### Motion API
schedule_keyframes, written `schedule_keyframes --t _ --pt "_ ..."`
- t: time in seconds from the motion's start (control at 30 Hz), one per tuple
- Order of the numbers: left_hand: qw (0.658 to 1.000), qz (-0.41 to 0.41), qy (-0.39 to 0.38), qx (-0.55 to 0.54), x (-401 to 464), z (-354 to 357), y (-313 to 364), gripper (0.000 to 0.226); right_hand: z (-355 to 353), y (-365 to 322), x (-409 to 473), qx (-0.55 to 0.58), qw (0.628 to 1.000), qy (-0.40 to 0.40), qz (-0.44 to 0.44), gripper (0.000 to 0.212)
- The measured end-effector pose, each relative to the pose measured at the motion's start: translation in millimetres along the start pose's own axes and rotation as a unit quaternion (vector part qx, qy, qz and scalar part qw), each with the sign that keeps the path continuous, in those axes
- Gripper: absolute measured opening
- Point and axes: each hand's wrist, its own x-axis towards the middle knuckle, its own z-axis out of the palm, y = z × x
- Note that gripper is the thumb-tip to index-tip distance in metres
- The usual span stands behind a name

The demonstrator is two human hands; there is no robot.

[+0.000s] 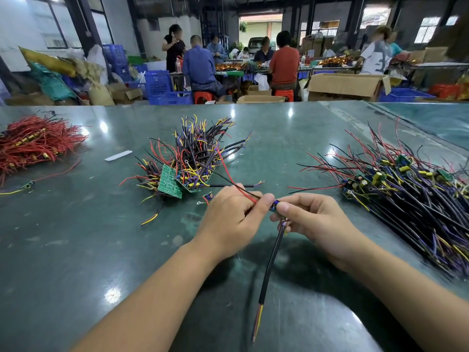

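Risk: left hand [228, 217] tugs the red and black wires [243, 193] too hard and a solder joint on the small board [275, 207] tears. The dangling black cable [271, 262] may snag on the table [76, 237]. The board sits between both hands. Right hand [312, 219] pinches it; left-hand fingers curl round the wires just beside.

The table top [76, 250] is smooth, dark green and glossy, mirroring the lamps (though scuffed dull in patches). The black cable [270, 265] wears a sleek plastic sheath with a soft sheen, and the thin red lead [247, 196] is shiny plastic too. The green circuit board [168, 181] looks matt. Behind, the cardboard boxes [342, 87] are dull and rough, the blue crates [157, 83] hard plastic.
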Motion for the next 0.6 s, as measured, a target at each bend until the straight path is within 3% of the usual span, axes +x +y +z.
schedule_keyframes --t 0.27,0.37,0.43,0.6 --pt "0.989 0.06 0.12 0.067 -1.6 5.7 -4.9 0.043 4.3 0.5 0.6 0.036 0.999 -0.008 -0.007 0.022" --pt "0.986 -0.064 0.15 -0.025 -1.5 7.1 -2.8 0.049 4.7 1.4 0.5 0.027 1.0 -0.009 -0.01 0.018" --pt "0.96 -0.172 0.19 -0.112 1.8 3.3 -5.5 0.045 3.6 1.9 0.6 0.019 1.0 -0.007 -0.01 0.019" --pt "0.915 -0.273 0.227 -0.191 6.5 -2.0 -12.7 0.042 3.0 2.0 0.2 0.009 1.0 -0.03 -0.002 0.021"
